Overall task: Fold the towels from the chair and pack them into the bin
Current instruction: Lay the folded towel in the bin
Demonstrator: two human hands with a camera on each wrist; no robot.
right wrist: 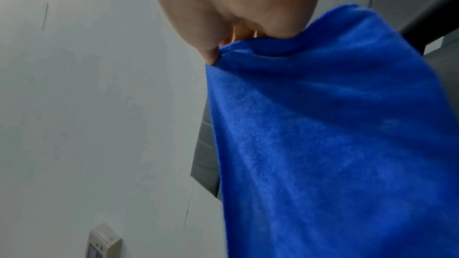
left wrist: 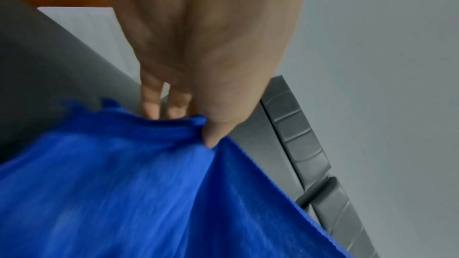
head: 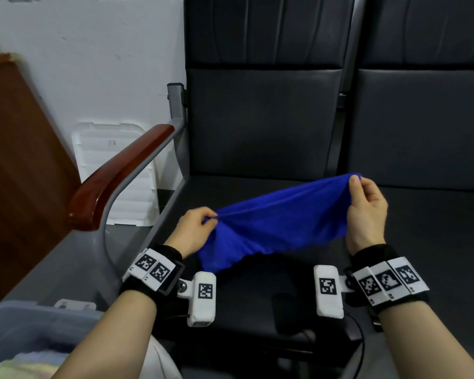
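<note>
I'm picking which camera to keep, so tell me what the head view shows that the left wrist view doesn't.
Only the head view shows the right hand pinching the blue towel's far corner, the wooden armrest and the bin at lower left. Only the left wrist view shows the left thumb pad pressed into the hem, close up. Both show the left hand pinching the towel, with the dark chair behind.

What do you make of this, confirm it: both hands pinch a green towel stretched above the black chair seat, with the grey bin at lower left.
One detail is wrong: the towel is blue, not green, as the head view and both wrist views show. The rest holds: the left hand and right hand pinch it, stretched above the black chair seat, with the grey bin at lower left.
</note>
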